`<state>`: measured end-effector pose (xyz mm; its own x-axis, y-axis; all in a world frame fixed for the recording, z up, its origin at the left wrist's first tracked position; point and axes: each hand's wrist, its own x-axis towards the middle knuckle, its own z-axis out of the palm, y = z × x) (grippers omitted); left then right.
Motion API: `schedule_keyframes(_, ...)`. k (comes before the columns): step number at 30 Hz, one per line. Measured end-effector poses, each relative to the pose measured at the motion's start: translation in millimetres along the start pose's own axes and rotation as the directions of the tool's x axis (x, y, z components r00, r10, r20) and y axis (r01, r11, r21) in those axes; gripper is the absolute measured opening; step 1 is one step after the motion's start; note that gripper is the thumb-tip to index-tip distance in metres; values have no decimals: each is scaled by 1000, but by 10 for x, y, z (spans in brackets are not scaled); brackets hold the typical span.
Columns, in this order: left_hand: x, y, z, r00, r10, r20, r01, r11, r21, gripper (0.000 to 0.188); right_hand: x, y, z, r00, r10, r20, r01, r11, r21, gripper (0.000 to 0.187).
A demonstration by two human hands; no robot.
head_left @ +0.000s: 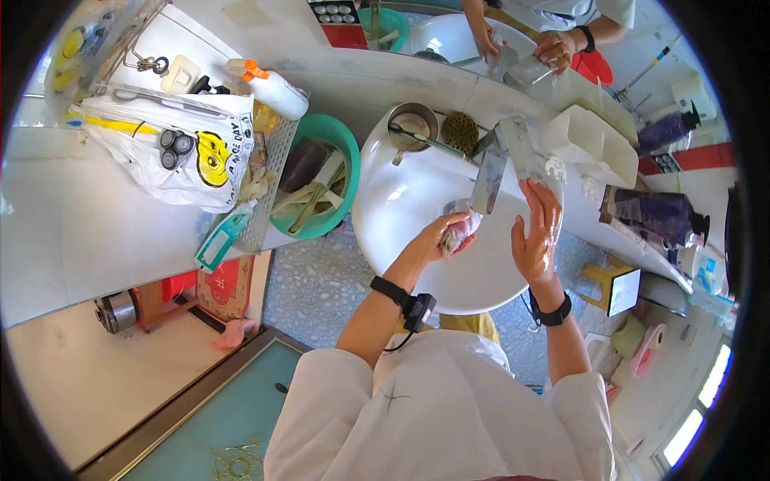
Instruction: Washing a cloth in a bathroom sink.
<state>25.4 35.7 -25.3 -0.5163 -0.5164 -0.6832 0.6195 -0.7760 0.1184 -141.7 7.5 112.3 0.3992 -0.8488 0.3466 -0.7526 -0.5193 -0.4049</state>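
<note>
Over the white washbasin [449, 284], my left hand [439, 238] is closed around a small rounded pale pink-and-white thing [460, 231]. Its kind is hard to make out, as my fingers cover part of it. My right hand [537, 232] is wet, its fingers stretched out and the thumb apart, with nothing in it. The fingertips are at the lower end of the shiny metal tap [520, 148]; whether they touch it I cannot tell. The tap's flat spout [489, 180] slants down just above the pale thing.
A metal mug [414, 119] with a toothbrush [425, 139] across it and a round brown holed object [459, 133] stand on the basin's back rim. Left is a green tub [350, 144] of vegetable scraps, beside a shelf [277, 164] with a white plastic bag [172, 152].
</note>
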Motion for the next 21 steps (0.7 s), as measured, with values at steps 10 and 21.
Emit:
schedule_keyframes(10,-607,-101,-127,973,139,-184,-166,976,-142,29,-854,508,605,587,557,587,-806,336,486,38)
schedule_keyframes(21,-889,-262,-3,829,-156,537,389,851,-353,60,-491,-431,1049,817,267,512,-248,-638,729,34)
